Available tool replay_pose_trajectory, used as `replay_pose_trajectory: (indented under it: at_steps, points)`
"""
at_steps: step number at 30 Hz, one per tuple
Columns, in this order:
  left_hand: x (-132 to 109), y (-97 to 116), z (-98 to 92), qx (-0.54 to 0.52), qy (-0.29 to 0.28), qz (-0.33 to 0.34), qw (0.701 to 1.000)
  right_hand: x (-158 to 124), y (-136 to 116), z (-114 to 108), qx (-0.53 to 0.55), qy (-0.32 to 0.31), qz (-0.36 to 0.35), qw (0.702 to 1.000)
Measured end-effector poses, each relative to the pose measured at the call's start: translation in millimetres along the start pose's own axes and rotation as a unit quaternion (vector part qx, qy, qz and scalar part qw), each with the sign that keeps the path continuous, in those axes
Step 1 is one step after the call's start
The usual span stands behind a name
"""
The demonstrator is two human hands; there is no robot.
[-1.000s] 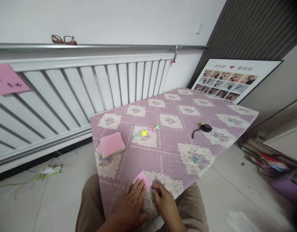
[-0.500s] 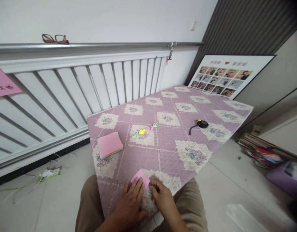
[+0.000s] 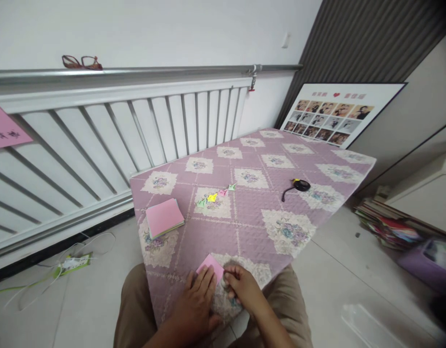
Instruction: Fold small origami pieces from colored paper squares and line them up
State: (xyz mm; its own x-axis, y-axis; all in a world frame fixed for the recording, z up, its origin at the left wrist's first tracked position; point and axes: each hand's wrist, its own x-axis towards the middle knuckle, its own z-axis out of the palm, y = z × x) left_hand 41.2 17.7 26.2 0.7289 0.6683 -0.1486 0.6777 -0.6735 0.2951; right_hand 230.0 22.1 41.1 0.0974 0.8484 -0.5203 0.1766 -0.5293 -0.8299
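A small pink square of folding paper (image 3: pixel 216 265) lies near the table's front edge, one corner pointing away from me. My left hand (image 3: pixel 197 295) rests flat over its lower left part, fingers stretched out and pressing it down. At the paper's right corner, my right hand (image 3: pixel 240 285) is closed in a pinch, thumb against the bent forefinger. The fingers partly cover that corner. Farther up the cloth stands a short row of small folded paper pieces, among them a yellow one (image 3: pixel 212 197), a pink one (image 3: pixel 223 192) and a green one (image 3: pixel 232 187).
A stack of coloured paper (image 3: pixel 165 217), pink on top, lies at the table's left. To the right is a black tape measure (image 3: pixel 301 185) with a strap. The patterned tablecloth (image 3: pixel 211 232) reaches a white radiator (image 3: pixel 153 125). A photo board (image 3: pixel 327 113) leans at the far end.
My right hand has shifted slightly at the paper's right corner, its fingers a little higher. My left hand and the paper stay in place. The camera view has moved a little.
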Motion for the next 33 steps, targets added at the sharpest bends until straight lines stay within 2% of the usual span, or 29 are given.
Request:
replay_pose_trajectory:
  at_steps: [10, 16, 22, 33]
  points:
    - [0.8, 3.7, -8.1, 0.012, -0.024, -0.006, 1.0, 12.7, -17.2, -7.5, -0.043, -0.004, 0.052, 0.998]
    - [0.3, 3.6, -9.1, 0.005, -0.016, -0.003, 1.0, 14.5, -21.1, -3.9, -0.062, 0.012, 0.032, 0.997]
    - [-0.3, 2.9, -7.1, -0.001, -0.011, -0.002, 1.0, 13.0, -24.8, -8.5, -0.067, -0.01, 0.037, 0.997]
    - [0.5, 1.3, -4.7, -0.013, -0.002, -0.001, 1.0, 13.1, -19.7, -11.1, -0.096, -0.002, 0.017, 0.995]
